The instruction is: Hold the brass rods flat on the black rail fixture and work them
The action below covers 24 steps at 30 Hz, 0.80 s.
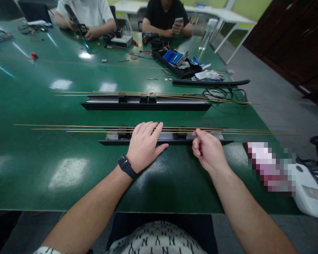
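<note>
A long black-edged metal rail (185, 142) lies crosswise on the green table in front of me. Several thin brass-coloured rods (50, 129) run along it and stick out past both ends. My left hand (145, 144) rests flat over the rail and rods, fingers stretched out, and hides part of them. Near the rail's right part, my right hand (209, 150) is closed, thumb and index finger pinching at a thin rod. Dark blocks (180, 132) sit in the rail's channel. Farther back lies a similar rail (148, 106) with more thin rods over it.
Beyond the rails are a black strip (212, 83), a coiled black cable (219, 92), and a black tray (187, 73) with blue packets. Two people sit across the table. At right lie a blurred red-and-white item (270, 167) and a white device (311, 192).
</note>
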### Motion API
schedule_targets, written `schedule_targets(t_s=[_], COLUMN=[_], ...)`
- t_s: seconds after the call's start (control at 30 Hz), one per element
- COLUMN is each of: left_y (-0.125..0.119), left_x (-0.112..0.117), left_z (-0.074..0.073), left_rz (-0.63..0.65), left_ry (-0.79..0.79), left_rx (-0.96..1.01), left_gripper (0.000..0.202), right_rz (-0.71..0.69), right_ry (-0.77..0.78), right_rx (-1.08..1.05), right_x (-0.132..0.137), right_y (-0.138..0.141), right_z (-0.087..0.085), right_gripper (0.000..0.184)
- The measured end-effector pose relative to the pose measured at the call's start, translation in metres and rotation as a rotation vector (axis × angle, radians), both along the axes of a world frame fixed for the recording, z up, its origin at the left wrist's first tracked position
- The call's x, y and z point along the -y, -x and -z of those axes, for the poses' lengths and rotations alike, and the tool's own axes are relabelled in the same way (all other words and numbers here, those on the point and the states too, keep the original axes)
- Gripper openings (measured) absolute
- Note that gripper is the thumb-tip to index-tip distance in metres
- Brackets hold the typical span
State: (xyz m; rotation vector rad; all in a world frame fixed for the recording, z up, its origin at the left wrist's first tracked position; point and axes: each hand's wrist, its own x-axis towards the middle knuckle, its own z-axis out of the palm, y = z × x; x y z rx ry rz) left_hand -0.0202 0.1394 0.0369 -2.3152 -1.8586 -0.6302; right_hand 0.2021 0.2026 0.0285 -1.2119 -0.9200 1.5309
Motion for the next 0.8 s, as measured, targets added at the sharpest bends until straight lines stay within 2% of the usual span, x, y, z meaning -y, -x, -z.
schedule_targets(t_s=[0.33,0.8], left_y=[-0.0001,-0.0004], left_x=[-0.0006,-0.0001], left_z=[0.0010,0.0003], left_rz=[0.000,0.000], left_ry=[0.001,0.002], left_rx=[0.008,0.003], left_gripper=[0.063,0.064], right_rz=[-0.034,0.011], right_ry=[-0.026,-0.027], right_rx=[0.016,-0.012], right_x=[0.0007,0.0001], right_y=[-0.0005,-0.0004], right_z=[0.0016,0.0015], right_gripper=[0.031,0.028])
